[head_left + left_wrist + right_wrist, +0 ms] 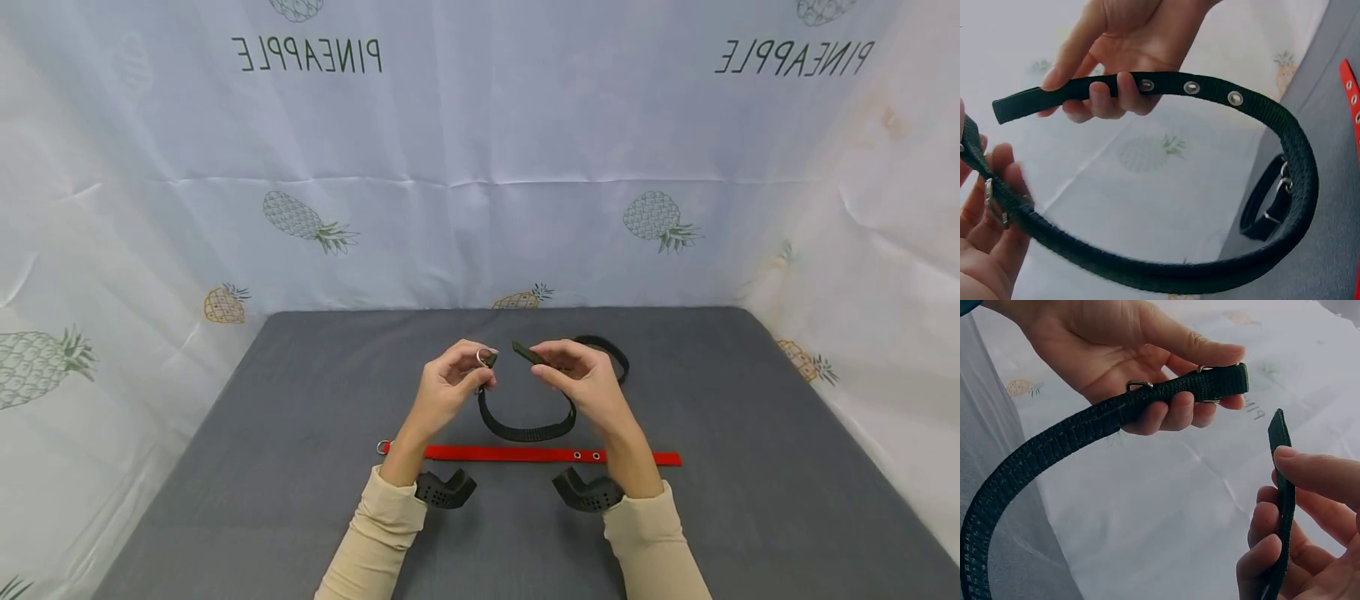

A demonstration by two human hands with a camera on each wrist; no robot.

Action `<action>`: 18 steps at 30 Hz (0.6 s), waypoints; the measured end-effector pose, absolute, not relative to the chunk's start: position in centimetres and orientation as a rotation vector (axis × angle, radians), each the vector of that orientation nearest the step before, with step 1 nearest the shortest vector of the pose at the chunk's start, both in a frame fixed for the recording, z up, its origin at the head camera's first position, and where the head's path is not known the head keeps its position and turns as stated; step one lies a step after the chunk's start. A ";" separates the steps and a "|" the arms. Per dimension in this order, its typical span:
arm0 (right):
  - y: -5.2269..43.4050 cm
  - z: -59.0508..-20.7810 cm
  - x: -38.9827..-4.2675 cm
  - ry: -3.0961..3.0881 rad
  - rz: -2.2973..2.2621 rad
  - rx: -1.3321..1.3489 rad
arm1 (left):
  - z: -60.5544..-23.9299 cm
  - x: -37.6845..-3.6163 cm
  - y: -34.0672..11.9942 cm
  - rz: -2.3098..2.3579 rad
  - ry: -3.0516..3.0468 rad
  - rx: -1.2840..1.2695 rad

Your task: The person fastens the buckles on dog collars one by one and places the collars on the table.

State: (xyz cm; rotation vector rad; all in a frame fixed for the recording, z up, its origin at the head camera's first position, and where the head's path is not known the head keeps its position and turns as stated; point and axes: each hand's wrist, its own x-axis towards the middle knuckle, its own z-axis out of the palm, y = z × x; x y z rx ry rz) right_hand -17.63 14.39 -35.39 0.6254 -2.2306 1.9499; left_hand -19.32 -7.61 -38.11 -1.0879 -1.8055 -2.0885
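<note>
Above the grey surface (262, 483), the left grip (448, 379) is pinching the ringed end (1229, 379) of the dark collar (528, 434), the right grip (585, 382) its eyeleted end (1022, 105); it is looking light, springy and sturdy, best taken near both tips.

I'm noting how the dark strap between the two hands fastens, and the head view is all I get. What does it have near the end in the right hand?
Observer: From the left wrist, I see three metal-rimmed holes in the dark strap, just past the right hand.
Operator: And the dark loop lying on the grey table beyond that hand? It looks plain to me.
Observer: It isn't: the left wrist view shows metal rings on it.
</note>
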 end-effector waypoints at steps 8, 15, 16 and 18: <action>14.3 -34.8 -17.1 -2.242 1.875 0.688 | -37.8 -19.0 -7.7 -1.993 -1.868 -1.026; 14.5 -34.7 -16.9 -2.239 1.789 0.755 | -37.6 -18.9 -8.0 -1.837 -2.011 -0.980; 14.5 -34.7 -16.9 -2.247 1.772 0.759 | -37.6 -18.9 -8.0 -1.822 -2.020 -0.979; 14.6 -34.7 -16.9 -2.268 1.741 0.762 | -37.5 -18.9 -8.0 -1.794 -2.038 -0.978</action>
